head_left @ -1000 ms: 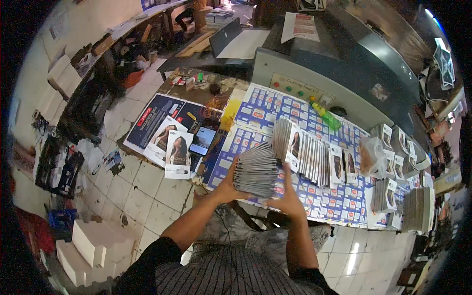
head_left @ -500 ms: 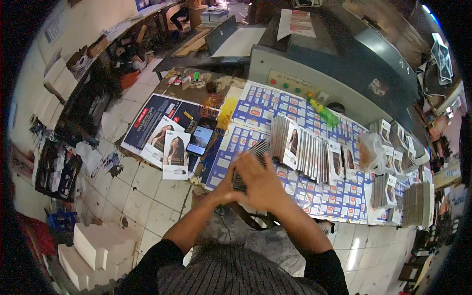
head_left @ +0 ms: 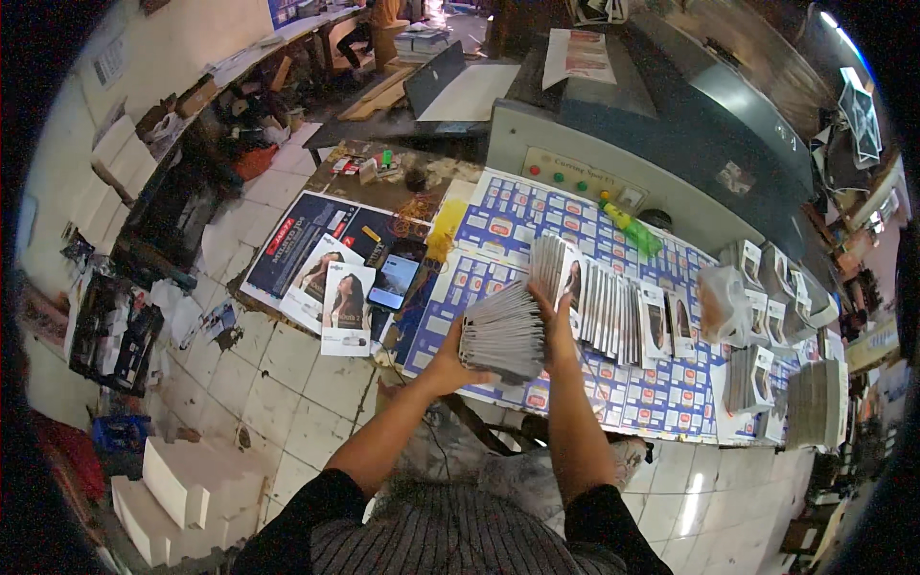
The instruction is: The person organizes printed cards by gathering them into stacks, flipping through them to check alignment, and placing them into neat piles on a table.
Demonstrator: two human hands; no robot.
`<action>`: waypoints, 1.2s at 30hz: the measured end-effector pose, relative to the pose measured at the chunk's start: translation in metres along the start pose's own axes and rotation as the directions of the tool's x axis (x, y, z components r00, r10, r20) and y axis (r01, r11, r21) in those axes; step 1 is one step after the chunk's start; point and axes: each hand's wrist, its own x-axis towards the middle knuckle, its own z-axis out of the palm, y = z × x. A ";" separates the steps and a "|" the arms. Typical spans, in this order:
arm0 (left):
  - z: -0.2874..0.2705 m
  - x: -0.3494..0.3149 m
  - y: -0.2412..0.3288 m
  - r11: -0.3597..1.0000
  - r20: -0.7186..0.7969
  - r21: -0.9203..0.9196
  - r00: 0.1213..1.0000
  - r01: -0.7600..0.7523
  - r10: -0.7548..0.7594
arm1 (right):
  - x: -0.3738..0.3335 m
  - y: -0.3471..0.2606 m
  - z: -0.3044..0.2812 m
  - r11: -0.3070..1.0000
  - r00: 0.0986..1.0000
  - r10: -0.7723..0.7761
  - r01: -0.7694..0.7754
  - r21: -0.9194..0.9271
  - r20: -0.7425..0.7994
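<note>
A thick bundle of folded leaflets [head_left: 503, 333], edges fanned toward me, sits between my hands at the near edge of the table. My left hand [head_left: 448, 359] grips its left side, with the fingertips partly hidden behind the bundle. Pressed against its right side is my right hand [head_left: 558, 331], thumb and fingers spread along the edges. Just right of that hand, a long row of similar leaflets [head_left: 609, 311] leans on the blue-and-white printed sheets [head_left: 498, 222]. Two leaflets picturing a person with long hair, one of them the front leaflet [head_left: 347, 309], lie left of the phone [head_left: 394, 280].
A green-yellow bottle [head_left: 632, 230] lies near the grey machine's button panel [head_left: 580, 179]. A plastic bag [head_left: 724, 305] and more leaflet stacks [head_left: 750, 379] occupy the table's right end. White blocks [head_left: 196, 484] stand on the tiled floor at lower left.
My hands were close together, one crossing over a darker-looking bundle. Now they are apart on either side of it, and its pale fanned edges show.
</note>
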 end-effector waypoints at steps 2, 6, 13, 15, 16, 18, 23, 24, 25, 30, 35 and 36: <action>-0.002 0.006 -0.019 0.931 0.036 0.318 0.983 -0.180 0.178 | 0.012 0.026 -0.005 0.982 0.990 -0.136 0.139 -0.125 0.032; -0.003 0.003 0.000 1.000 0.036 -0.023 0.999 0.014 -0.013 | 0.028 0.040 -0.016 0.990 0.996 0.088 -0.083 -0.113 0.034; 0.016 0.001 -0.003 0.997 -0.070 -0.035 0.996 -0.064 0.061 | 0.002 0.020 -0.016 0.984 0.984 0.175 -0.176 0.018 0.022; 0.030 -0.007 -0.015 0.986 -0.102 0.109 0.985 -0.130 0.141 | -0.009 0.039 -0.018 0.998 0.998 0.061 -0.061 -0.030 -0.004; 0.035 -0.012 -0.020 0.950 -0.132 0.255 0.966 -0.183 0.221 | -0.016 0.045 -0.012 0.996 0.999 -0.048 0.046 -0.081 -0.017; 0.029 -0.008 -0.028 0.986 -0.123 0.141 0.987 -0.088 0.106 | -0.023 0.041 -0.009 0.992 0.986 0.118 -0.121 -0.026 -0.117; 0.046 -0.006 -0.015 0.990 -0.136 0.056 0.982 -0.127 0.133 | -0.035 0.062 -0.020 0.989 0.993 -0.024 0.040 0.142 -0.113; 0.049 -0.005 -0.019 0.988 -0.166 0.068 0.975 -0.137 0.146 | -0.030 0.073 -0.024 0.986 0.978 -0.017 0.051 0.161 -0.209; 0.042 -0.004 -0.019 0.988 -0.181 0.074 0.973 -0.136 0.147 | -0.030 0.074 -0.014 0.983 0.974 -0.097 0.126 0.131 -0.207; 0.013 -0.010 -0.015 0.989 -0.011 0.084 0.993 -0.118 0.119 | -0.028 0.045 -0.002 0.995 0.999 -0.016 0.021 0.096 -0.052; 0.013 -0.009 -0.031 0.969 0.040 0.190 0.987 -0.159 0.154 | -0.029 0.072 -0.011 0.985 0.993 -0.089 0.099 0.144 -0.075; 0.016 -0.008 -0.029 0.969 0.044 0.186 0.987 -0.160 0.154 | -0.027 0.077 -0.014 0.988 0.981 -0.116 0.130 0.081 -0.157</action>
